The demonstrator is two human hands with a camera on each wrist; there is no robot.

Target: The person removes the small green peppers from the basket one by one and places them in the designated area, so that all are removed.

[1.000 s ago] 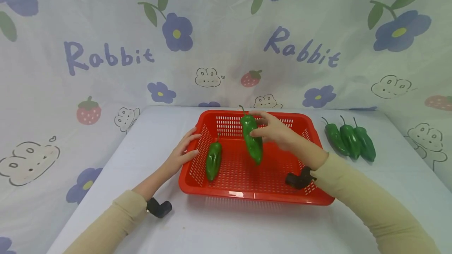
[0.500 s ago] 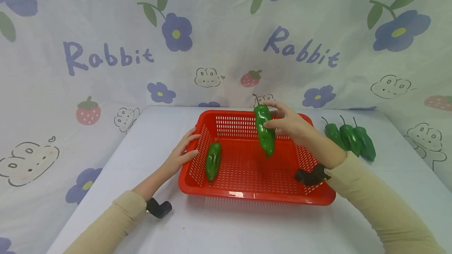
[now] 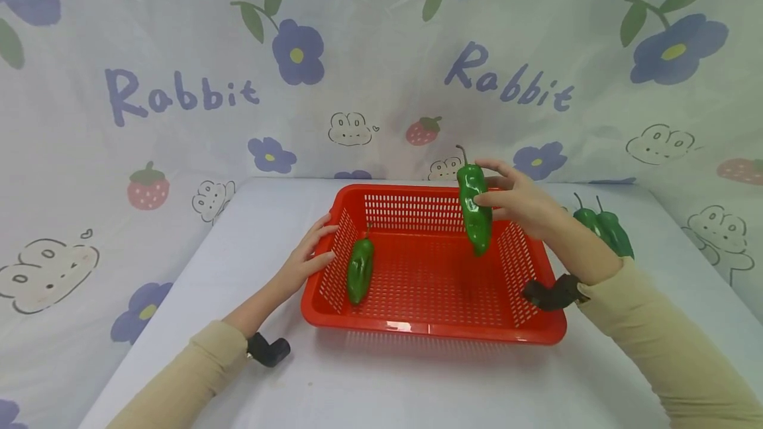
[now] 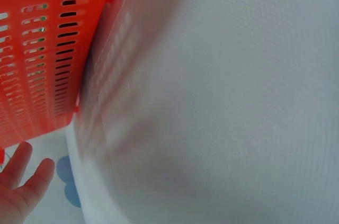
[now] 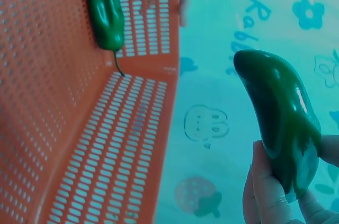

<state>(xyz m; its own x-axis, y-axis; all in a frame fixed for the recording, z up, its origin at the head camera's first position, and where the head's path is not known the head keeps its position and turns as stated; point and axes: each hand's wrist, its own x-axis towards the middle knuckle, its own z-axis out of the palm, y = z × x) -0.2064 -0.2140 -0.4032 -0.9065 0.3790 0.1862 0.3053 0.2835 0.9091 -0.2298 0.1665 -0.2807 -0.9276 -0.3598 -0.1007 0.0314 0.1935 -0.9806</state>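
Between the thumb and fingers of my right hand (image 3: 523, 202) is a glossy green pepper (image 3: 471, 200), pinched with its stem up, above the right part of a red plastic basket (image 3: 429, 331). The right wrist view shows this held pepper (image 5: 280, 113) up close. Another green pepper (image 3: 360, 273) lies inside the basket along its left wall. My left hand (image 3: 303, 260) rests on the basket's left rim with extended fingers. In the left wrist view, the fingers (image 4: 34, 181) appear straight beside the slotted basket wall (image 4: 47, 60).
At the right of the white-covered table (image 3: 381, 389), two more green peppers (image 3: 614, 230) show past my right forearm, which covers part of that spot. A printed cloth (image 3: 369, 51) hangs behind the table. Each wrist carries a black camera mount (image 3: 268, 351).
My right hand has carried the held pepper rightward and slightly up over the basket. The forearm now covers one of the peppers at right. My left hand has stayed on the rim.
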